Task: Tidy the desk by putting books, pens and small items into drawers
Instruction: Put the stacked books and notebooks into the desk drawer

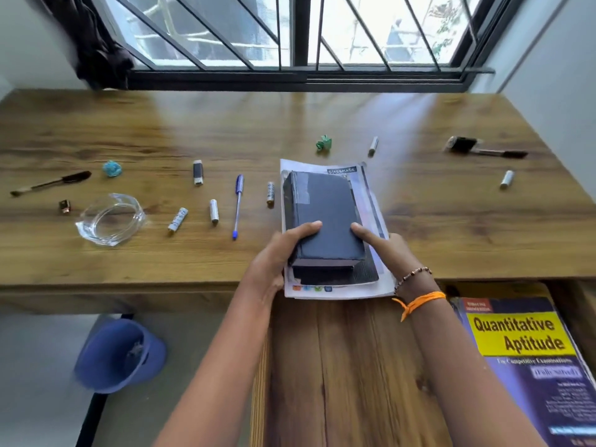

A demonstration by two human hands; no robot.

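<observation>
A stack of books overhangs the front edge of the wooden desk, a thick dark book on top and a white notebook underneath. My left hand grips the stack's left side, thumb on the dark cover. My right hand holds its right side. A blue pen and several batteries lie to the left. An open drawer at lower right holds a "Quantitative Aptitude" book.
A glass ashtray, a brush, a USB stick and a blue crumpled bit lie on the left. A green bit, batteries and a black tool lie on the right. A blue cap sits below.
</observation>
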